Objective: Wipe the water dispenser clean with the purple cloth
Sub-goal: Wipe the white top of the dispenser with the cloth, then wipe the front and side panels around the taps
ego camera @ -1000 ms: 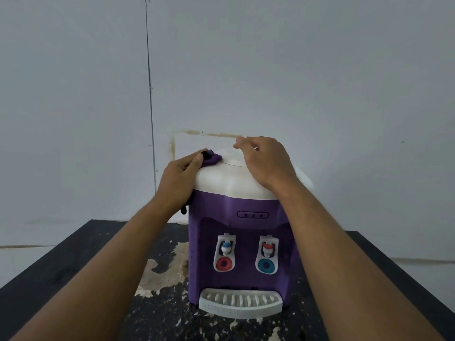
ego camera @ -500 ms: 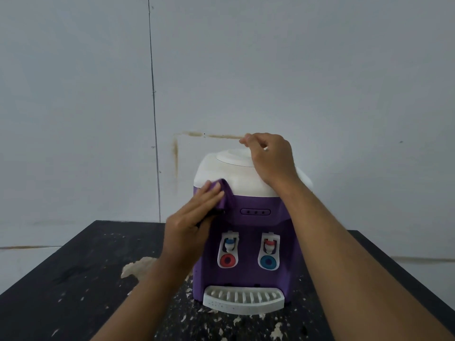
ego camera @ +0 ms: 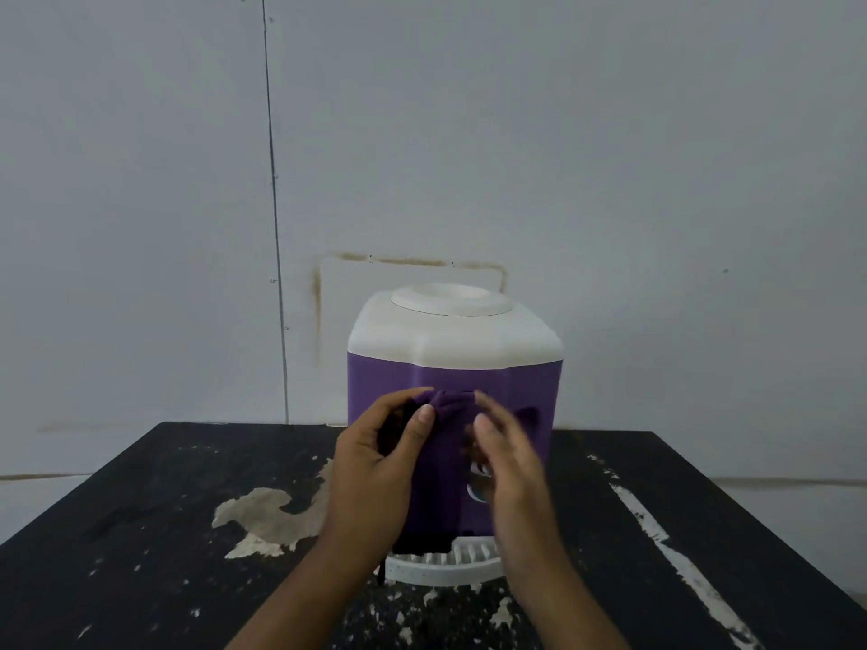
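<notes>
Right hand lowered, maybe open; left pinches cloth.

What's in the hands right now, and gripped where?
The crumpled purple cloth. Left hand pinches its bunched upper edge, the rest hanging. Right hand is at the same edge, too blurred to confirm a grip.

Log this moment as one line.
left hand: grips purple cloth, before water dispenser front | right hand: at cloth, blurred, grip unclear | water dispenser: upright on table
</notes>
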The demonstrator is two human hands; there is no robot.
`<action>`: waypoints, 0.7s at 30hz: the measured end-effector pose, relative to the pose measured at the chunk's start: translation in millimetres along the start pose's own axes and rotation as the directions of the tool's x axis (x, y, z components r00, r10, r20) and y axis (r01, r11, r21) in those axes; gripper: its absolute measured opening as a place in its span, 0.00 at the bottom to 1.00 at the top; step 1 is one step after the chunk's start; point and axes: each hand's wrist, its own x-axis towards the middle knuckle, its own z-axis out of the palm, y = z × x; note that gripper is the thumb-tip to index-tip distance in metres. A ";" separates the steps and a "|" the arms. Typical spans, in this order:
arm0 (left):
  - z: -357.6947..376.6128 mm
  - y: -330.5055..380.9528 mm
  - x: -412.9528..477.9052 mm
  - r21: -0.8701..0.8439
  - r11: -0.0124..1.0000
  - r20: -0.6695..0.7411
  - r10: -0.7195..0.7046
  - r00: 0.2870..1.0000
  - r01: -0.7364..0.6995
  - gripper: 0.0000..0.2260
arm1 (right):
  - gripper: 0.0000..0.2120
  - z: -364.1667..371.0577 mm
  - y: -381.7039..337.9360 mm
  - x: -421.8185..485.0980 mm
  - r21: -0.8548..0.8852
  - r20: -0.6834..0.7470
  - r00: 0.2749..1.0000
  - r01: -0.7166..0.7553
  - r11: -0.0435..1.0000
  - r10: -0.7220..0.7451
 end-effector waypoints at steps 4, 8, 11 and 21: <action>14.0 0.6 -5.1 0.083 0.995 0.018 0.049 0.999 -0.051 0.10 | 0.11 7.4 8.3 -8.4 0.077 0.017 0.994 -0.108 0.991 0.107; -9.6 -6.6 16.7 0.360 0.921 -0.066 0.186 0.980 -0.150 0.09 | 0.06 -8.1 2.4 -1.7 -0.021 -0.225 0.974 -0.026 0.999 0.020; -41.4 -12.2 45.7 0.588 0.778 -0.089 0.334 0.938 -0.221 0.11 | 0.01 -25.7 -5.7 15.9 -0.201 -0.429 0.880 0.128 0.971 -0.205; -68.2 -17.4 92.5 0.719 0.625 0.060 0.381 0.922 -0.305 0.16 | 0.13 -3.0 -28.8 87.4 -0.810 -0.214 0.640 0.306 0.500 -0.738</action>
